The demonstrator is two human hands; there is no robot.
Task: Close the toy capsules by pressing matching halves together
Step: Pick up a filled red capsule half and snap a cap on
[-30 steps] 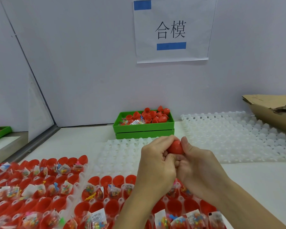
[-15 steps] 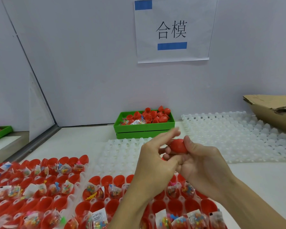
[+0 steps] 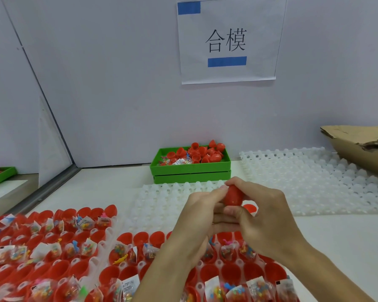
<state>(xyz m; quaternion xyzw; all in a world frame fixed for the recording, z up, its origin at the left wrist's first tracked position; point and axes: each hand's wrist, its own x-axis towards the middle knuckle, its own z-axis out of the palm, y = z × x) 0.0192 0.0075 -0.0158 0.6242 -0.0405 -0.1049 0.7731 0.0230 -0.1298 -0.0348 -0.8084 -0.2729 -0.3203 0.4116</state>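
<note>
Both hands meet above the bench [image 3: 109, 188], the left hand [image 3: 196, 216] and right hand [image 3: 264, 216] pinching an upright red toy capsule [image 3: 233, 196] between fingertips.

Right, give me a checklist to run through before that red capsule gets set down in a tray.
1. Capsule held by both hands: ok. The red capsule sits between the left hand and the right hand, each with a grip on it.
2. Halves fully seated: cannot tell; fingers hide part of the seam.
3. Toy packet inside: cannot tell; the shell is opaque.
4. Free place to put it: ok. The white tray just beyond the hands has open cells.
5. More halves waiting: ok. The green bin holds loose red halves, and filled halves stand in the near trays.
</note>
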